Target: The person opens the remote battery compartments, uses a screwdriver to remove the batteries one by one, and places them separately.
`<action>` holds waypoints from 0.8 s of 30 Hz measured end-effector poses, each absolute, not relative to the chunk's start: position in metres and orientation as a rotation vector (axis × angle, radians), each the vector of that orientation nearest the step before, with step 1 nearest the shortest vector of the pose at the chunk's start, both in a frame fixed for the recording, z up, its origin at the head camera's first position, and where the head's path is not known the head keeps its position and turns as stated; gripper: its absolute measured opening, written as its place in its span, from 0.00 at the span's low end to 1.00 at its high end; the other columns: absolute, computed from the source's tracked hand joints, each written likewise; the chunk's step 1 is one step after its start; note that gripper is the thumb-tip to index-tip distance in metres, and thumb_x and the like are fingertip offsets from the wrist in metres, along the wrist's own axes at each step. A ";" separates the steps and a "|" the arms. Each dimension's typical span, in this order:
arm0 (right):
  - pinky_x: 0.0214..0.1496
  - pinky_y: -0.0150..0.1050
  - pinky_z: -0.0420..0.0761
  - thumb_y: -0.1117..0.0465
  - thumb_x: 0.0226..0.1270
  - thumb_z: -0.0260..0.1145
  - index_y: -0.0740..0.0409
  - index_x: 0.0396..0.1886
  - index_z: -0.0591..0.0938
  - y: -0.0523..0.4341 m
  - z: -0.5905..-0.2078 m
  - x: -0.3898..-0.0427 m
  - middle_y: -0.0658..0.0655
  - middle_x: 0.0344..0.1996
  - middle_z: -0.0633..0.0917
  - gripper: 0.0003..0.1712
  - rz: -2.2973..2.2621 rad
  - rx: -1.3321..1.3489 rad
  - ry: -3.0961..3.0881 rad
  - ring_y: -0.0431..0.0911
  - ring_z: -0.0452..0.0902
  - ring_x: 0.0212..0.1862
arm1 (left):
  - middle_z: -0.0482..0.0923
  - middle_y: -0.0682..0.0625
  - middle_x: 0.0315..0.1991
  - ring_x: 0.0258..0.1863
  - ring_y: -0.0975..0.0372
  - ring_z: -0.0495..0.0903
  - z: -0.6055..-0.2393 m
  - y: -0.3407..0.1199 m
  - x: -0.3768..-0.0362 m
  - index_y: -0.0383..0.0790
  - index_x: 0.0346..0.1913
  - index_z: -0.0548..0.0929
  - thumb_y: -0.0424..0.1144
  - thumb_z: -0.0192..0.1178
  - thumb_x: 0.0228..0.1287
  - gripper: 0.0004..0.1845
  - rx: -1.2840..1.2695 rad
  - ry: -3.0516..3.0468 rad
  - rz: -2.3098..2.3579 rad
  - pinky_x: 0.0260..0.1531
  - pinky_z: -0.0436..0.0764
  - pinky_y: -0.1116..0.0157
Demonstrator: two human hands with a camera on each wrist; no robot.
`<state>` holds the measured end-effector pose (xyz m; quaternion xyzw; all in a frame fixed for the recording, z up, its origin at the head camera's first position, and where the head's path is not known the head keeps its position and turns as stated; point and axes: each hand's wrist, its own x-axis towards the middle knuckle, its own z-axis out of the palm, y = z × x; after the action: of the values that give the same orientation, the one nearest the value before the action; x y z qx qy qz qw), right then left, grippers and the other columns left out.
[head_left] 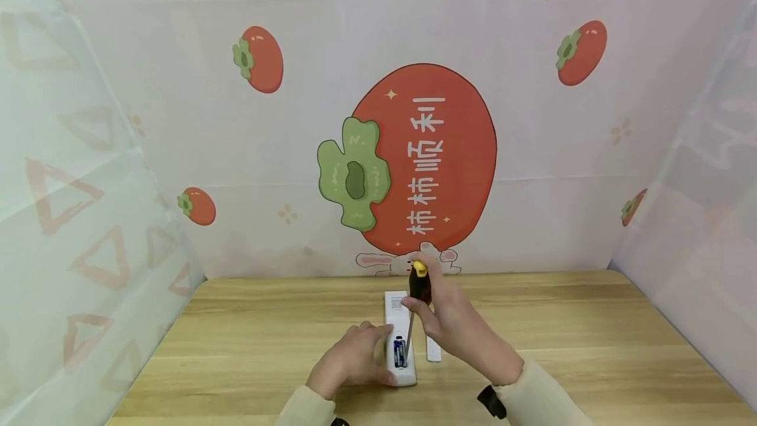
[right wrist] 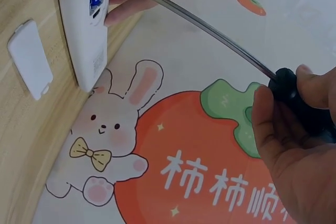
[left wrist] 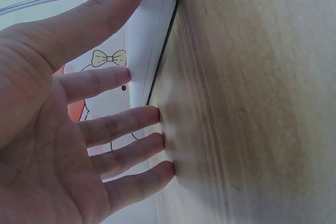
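A white remote control (head_left: pixel 395 315) lies back side up on the table, its battery compartment uncovered. Batteries with blue wrapping (head_left: pixel 400 354) sit in that compartment. My left hand (head_left: pixel 355 359) touches the remote's left side with thumb and index finger, the fingers fairly straight; in the left wrist view the other fingertips rest on the tabletop. In my right hand (head_left: pixel 458 321) I grip a screwdriver (right wrist: pixel 194 20) by its black handle with a yellow end. Its metal shaft slants down to the battery compartment, where the exact contact of the tip is hard to make out.
To the right of the remote lies the white battery cover (right wrist: pixel 31 61), partly behind my right hand in the head view. The wooden table (head_left: pixel 248 340) meets a white backdrop (head_left: pixel 284 150) printed with persimmons and a rabbit. Light sheets stand at both sides.
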<state>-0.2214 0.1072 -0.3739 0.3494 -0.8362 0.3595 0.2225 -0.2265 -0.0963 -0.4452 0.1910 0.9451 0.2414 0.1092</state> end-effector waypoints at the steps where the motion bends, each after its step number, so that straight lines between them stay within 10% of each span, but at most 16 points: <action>1: 0.32 0.32 0.80 0.70 0.60 0.75 0.57 0.71 0.57 0.107 -0.374 -0.223 0.50 0.32 0.76 0.46 1.006 0.937 -2.325 0.39 0.74 0.30 | 0.78 0.43 0.54 0.50 0.51 0.74 -0.445 -0.096 -0.227 0.39 0.68 0.77 0.50 0.82 0.44 0.46 0.564 2.782 0.708 0.53 0.78 0.48; 24: 0.34 0.32 0.83 0.71 0.58 0.76 0.58 0.71 0.58 0.107 -0.372 -0.224 0.51 0.32 0.77 0.47 0.992 1.030 -2.285 0.38 0.78 0.31 | 0.78 0.44 0.53 0.51 0.51 0.74 -0.443 -0.096 -0.225 0.39 0.68 0.77 0.49 0.83 0.44 0.46 0.563 2.789 0.714 0.53 0.78 0.49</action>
<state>-0.2242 0.1068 -0.3721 0.3728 -0.8267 0.3588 0.2212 -0.2249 -0.0961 -0.4432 0.1907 0.9456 0.2422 0.1038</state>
